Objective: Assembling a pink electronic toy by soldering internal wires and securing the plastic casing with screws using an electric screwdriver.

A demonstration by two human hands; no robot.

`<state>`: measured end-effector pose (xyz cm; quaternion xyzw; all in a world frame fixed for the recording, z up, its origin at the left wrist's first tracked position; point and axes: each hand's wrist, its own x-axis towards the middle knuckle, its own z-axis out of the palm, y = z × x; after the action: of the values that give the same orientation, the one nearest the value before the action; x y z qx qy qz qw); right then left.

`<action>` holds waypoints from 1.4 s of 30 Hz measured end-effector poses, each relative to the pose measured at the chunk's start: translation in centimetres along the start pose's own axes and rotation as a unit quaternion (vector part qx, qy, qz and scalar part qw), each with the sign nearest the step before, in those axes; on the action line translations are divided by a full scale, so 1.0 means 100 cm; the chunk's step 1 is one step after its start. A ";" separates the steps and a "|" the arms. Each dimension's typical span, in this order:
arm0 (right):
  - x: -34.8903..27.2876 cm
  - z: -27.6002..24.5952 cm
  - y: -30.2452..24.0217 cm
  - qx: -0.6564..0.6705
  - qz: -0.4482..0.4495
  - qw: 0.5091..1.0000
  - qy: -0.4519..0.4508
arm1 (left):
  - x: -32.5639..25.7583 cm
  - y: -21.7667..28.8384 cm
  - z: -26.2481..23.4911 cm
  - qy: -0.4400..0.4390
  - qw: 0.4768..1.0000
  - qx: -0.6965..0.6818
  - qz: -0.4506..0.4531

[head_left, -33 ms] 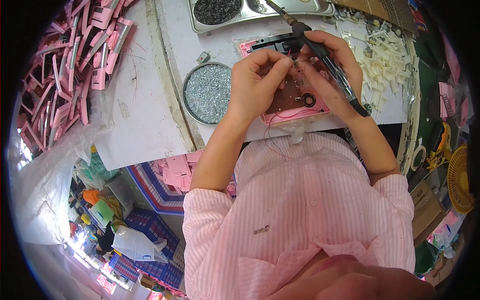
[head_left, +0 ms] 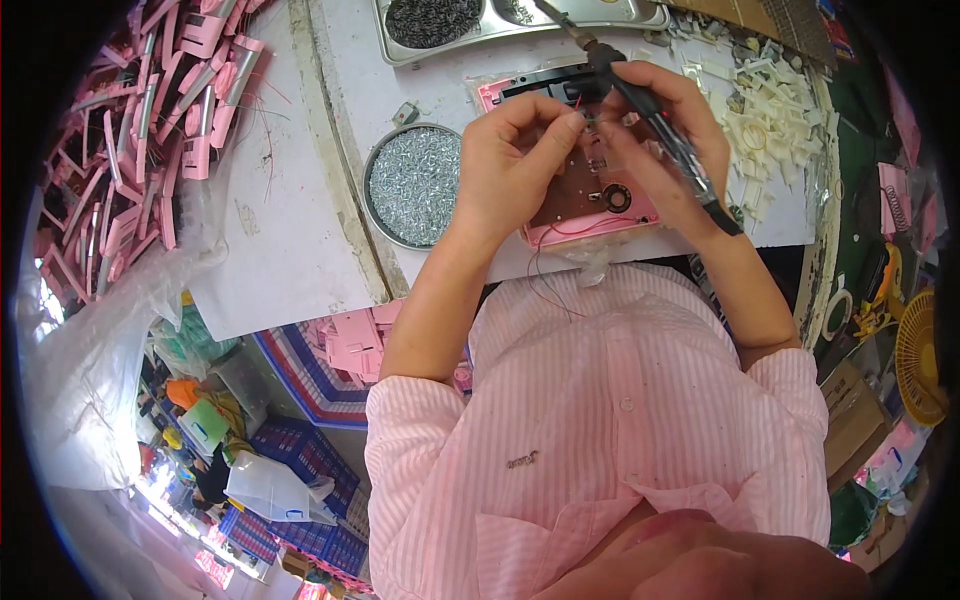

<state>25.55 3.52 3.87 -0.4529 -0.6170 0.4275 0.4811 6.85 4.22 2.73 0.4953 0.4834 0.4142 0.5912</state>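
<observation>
– Right hand (head_left: 705,140) and soldering iron (head_left: 640,100) nudged slightly rightward since last frame; left hand (head_left: 505,165) about the same. Grips?
– Right: iron gripped across the fingers. Left: thumb and forefinger pinched together by a red wire end (head_left: 580,102). Can't tell if it's pinching that wire or something smaller.
– Pink case (head_left: 590,229)?
– On the table (head_left: 280,200) near the front edge, below both hands. They cover part of it. Round black part (head_left: 616,198) shows in the near half; bits at the fingertips too small to make out.
– Iron tip?
– Cut off at the top edge. So is the metal tray (head_left: 560,32).
– Sides?
– Silver bits (head_left: 415,185) just left, white plastic parts (head_left: 770,140) right. Far left, pink parts (head_left: 150,130) run into the dark rim.
</observation>
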 end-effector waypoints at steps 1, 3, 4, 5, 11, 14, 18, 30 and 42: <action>-0.002 -0.006 0.002 -0.010 -0.028 1.000 0.012 | 0.002 0.001 0.000 0.008 1.000 0.019 0.004; -0.005 -0.028 0.005 -0.032 -0.081 0.996 0.034 | 0.008 0.005 0.000 0.033 0.974 0.197 0.110; -0.009 -0.037 -0.001 -0.005 -0.075 0.996 0.045 | 0.010 0.004 -0.001 0.048 0.944 0.284 0.160; -0.011 -0.047 0.001 -0.024 -0.103 0.994 0.037 | 0.008 0.000 0.000 0.058 0.938 0.303 0.160; -0.029 -0.072 -0.001 -0.063 -0.069 0.995 -0.017 | 0.012 -0.012 0.004 0.083 0.908 0.368 0.181; -0.029 -0.073 0.002 -0.100 -0.081 0.991 -0.038 | 0.014 -0.014 0.004 0.090 0.904 0.367 0.201; -0.027 -0.071 0.005 -0.124 -0.088 0.986 -0.061 | 0.014 -0.014 0.004 0.101 0.902 0.362 0.210; -0.021 -0.062 0.009 -0.167 -0.119 0.976 -0.068 | 0.013 -0.017 0.004 0.109 0.902 0.366 0.204; -0.019 -0.062 0.011 -0.155 -0.132 0.976 -0.074 | 0.011 -0.017 0.004 0.098 0.902 0.370 0.198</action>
<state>32.02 2.43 3.51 -0.4038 -0.7639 0.2915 0.4104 7.50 4.94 0.89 0.7210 0.5492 0.3605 0.2202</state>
